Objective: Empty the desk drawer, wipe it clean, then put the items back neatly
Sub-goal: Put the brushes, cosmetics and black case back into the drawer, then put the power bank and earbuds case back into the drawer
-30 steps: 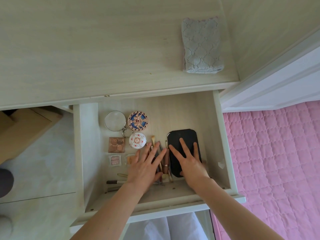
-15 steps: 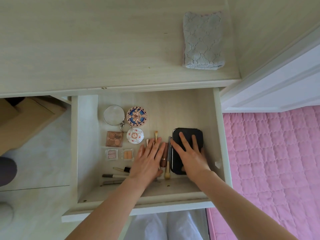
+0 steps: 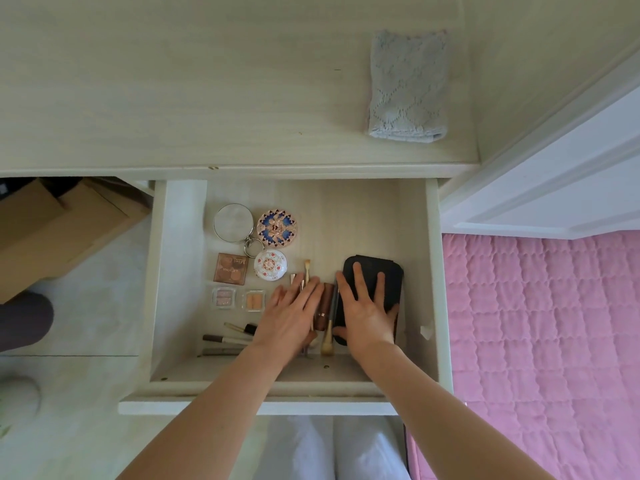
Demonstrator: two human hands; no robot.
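Observation:
The pale wooden drawer [image 3: 434, 271] stands pulled out below the desk top. My right hand [image 3: 363, 306] lies flat with spread fingers on a black case [image 3: 388, 275] at the drawer's right. My left hand [image 3: 291, 313] rests flat on a bunch of makeup brushes [image 3: 329, 313] just left of the case. Farther left lie a round mirror [image 3: 232, 222], a blue patterned compact [image 3: 277, 226], a white floral compact [image 3: 270, 265], a brown palette [image 3: 231, 268] and two small clear pots [image 3: 224, 296]. A folded grey cloth [image 3: 408, 88] sits on the desk top.
Thin pencils and brushes [image 3: 225, 339] lie along the drawer's front left. A cardboard box [image 3: 52, 230] stands on the floor at left. A pink quilted bed [image 3: 540, 341] is close on the right, with a white door frame [image 3: 554, 188] above it.
The view has shifted slightly and the drawer sits lower in it. Both hands stay flat on the brushes and the black case, which have slid a little toward the drawer's right.

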